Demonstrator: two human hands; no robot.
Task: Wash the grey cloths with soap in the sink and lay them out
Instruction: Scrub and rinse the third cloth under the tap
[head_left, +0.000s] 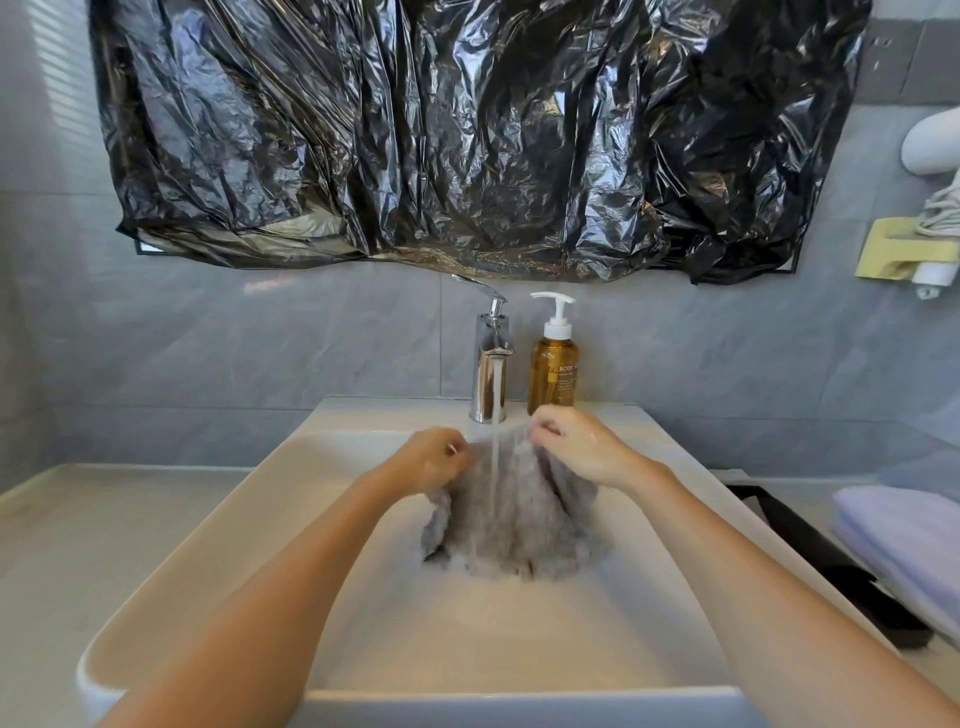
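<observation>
- The sink (171, 597), white and square, sits on a pale worktop (78, 545). Both forearms reach in across its near rim.
- Well to the right of the right grip, a folded pale towel (904, 540) lies on the worktop, with a black object (821, 545) between it and the sink.
- The cloth (514, 514), grey and fluffy, hangs stretched between the two grips. Its lower edge bunches on the basin floor, below them and nearer the person.
- The left grip (434, 460) has its fingers curled, pinching the cloth's upper left edge.
- The right grip (576, 447), just across from the left and slightly farther back, pinches the upper right edge with its fingers curled.
- Between the grips a thin stream of water (496, 415) falls onto the top of the cloth.
- Just behind the grips a chrome tap (488, 364) stands on the sink's back ledge.
- An amber pump bottle (553, 374) stands just beside the tap, right behind the right grip.
- High above both grips a crumpled black plastic sheet (467, 130) covers the wall.
</observation>
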